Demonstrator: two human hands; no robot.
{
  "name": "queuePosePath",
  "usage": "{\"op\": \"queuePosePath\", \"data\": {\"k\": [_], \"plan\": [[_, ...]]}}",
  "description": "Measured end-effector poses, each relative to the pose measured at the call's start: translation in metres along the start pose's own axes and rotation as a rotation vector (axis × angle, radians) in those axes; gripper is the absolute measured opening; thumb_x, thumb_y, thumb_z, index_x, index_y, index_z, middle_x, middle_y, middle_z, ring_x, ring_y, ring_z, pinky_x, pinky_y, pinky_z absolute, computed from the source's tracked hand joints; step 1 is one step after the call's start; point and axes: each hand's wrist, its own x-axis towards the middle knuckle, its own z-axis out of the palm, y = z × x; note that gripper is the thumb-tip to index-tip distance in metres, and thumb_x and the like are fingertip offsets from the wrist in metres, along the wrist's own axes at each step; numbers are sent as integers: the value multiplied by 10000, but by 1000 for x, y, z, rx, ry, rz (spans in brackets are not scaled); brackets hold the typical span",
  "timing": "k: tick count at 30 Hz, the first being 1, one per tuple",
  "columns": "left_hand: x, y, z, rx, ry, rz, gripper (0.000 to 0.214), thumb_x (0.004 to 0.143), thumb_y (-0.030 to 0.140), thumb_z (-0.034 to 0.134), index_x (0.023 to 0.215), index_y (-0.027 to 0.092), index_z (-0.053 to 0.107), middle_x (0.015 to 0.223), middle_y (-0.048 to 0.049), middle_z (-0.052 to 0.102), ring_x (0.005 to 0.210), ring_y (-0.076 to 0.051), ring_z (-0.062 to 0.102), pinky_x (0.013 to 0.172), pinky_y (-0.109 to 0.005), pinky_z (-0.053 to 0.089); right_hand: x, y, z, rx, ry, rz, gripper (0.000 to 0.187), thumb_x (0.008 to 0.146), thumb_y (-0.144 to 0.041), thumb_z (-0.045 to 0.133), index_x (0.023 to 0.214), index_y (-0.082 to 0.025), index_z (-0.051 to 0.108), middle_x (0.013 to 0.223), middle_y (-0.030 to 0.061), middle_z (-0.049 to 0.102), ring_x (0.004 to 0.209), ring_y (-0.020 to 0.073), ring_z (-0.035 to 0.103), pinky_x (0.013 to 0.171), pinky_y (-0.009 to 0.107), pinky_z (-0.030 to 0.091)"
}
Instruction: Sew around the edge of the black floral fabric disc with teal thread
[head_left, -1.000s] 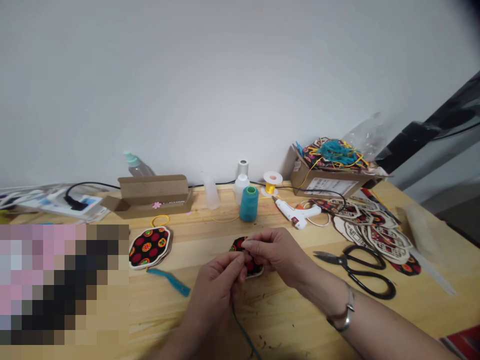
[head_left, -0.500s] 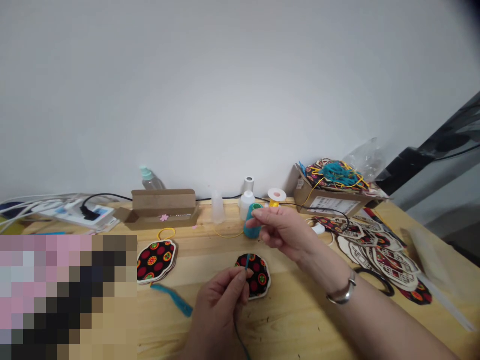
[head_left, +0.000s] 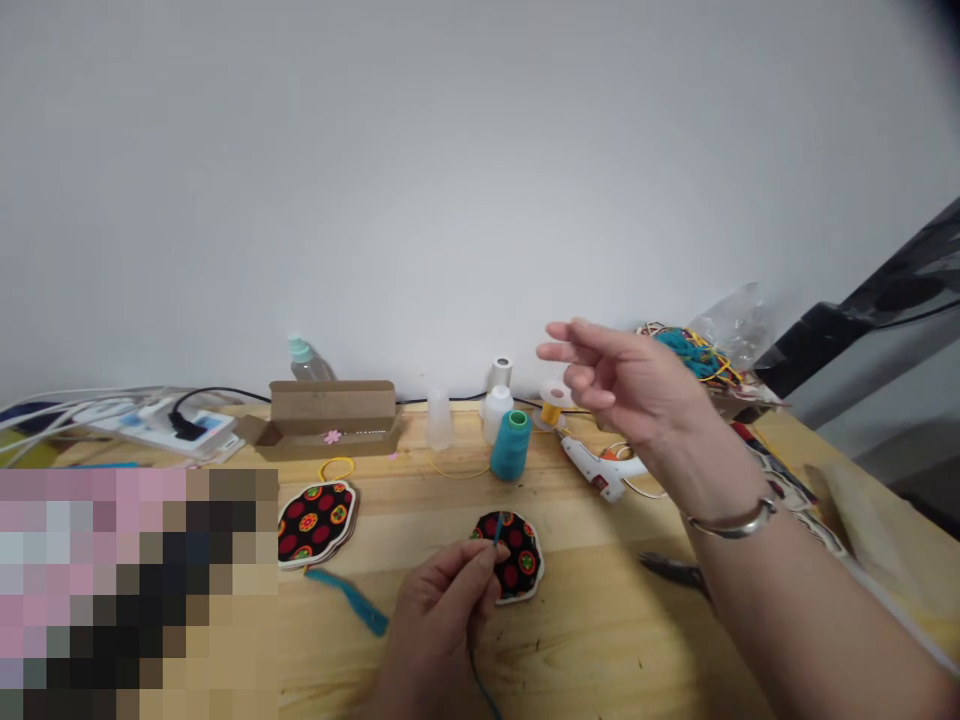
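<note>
My left hand (head_left: 454,595) is closed in a pinch on a teal thread (head_left: 499,525), whose short end sticks up above the fingertips. A dark strand hangs below that hand. Behind it lies a black scalloped patch (head_left: 526,562) with red and flower-like spots and a pale edge, partly covered by my fingers. My right hand (head_left: 622,385) is raised above the back right of the table, thumb and a finger close together and the others curled. Anything between those fingers is too fine to see. A teal thread cone (head_left: 510,447) stands to its lower left.
A white glue gun (head_left: 600,468) and dark-handled pliers or scissors (head_left: 671,568) lie under my right forearm. A stack of similar patches (head_left: 316,525) with a teal tassel (head_left: 352,602) lies left. An open cardboard box (head_left: 334,405) and a yellow spool (head_left: 553,410) stand near the wall.
My right hand has risen and moved right, away from the teal cone, uncovering the cone and the glue gun. My left hand stays in place, still pinching the thread.
</note>
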Motion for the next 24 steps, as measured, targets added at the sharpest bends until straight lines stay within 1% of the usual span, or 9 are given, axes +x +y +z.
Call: {"op": "queuePosePath", "data": {"k": [4,8,9,11,14,17,21,23,24], "plan": [[-1,2,3,-50,31,-30,147,599,288,758,650,157,716,517,21,557,450,-28,376,422,-101,279,-15,-18,-3,-114,29,-198,112,795,-245,560,807,-147,611,747,43,634,395,19,396,297,135,216],[-1,2,2,-27,-12,-11,147,641,283,727,681,142,720,471,39,492,429,-23,323,404,-107,233,-28,-27,-13,-267,104,-339,140,796,-295,563,777,-162,604,712,27,618,421,45,428,322,160,231],[-1,2,2,-22,-15,-4,153,646,286,722,685,137,720,456,48,465,421,-22,299,395,-111,210,-30,-27,-17,-322,141,-370,155,797,-314,561,772,-167,600,723,30,620,435,54,440,338,169,255],[-1,1,1,-14,-8,5,167,644,294,721,678,130,716,427,66,409,407,-22,255,382,-125,169,-32,-21,-27,-560,203,-388,216,823,-380,513,800,-180,591,775,39,626,480,72,466,395,190,323],[-1,1,1,14,-1,15,184,651,309,711,685,128,710,407,81,358,395,-27,215,375,-152,134,-32,-2,-48,-1010,175,-240,302,837,-436,454,786,-183,610,693,34,608,509,100,483,458,218,353],[-1,3,3,47,8,14,206,663,323,698,712,122,707,411,81,356,393,-31,204,378,-170,116,-38,24,-75,-1277,116,-92,203,755,-346,569,664,-176,631,580,30,566,534,138,503,489,241,322],[-1,5,5,65,20,-8,234,653,337,702,722,114,702,405,94,316,388,-30,183,378,-180,90,-69,55,-119,-1557,235,-14,95,731,-229,541,713,-198,629,650,86,593,610,207,526,545,304,306],[-1,5,5,76,28,-1,232,652,337,702,713,113,696,403,94,317,388,-30,190,377,-182,98,-90,68,-141,-1767,210,71,132,739,-183,476,707,-204,602,696,94,612,638,217,554,578,318,347],[-1,5,5,81,31,0,232,655,339,700,710,114,693,399,95,314,387,-30,191,377,-183,100,-100,74,-152,-1813,199,103,145,735,-163,457,708,-190,597,733,109,622,668,231,570,602,329,370]]}}
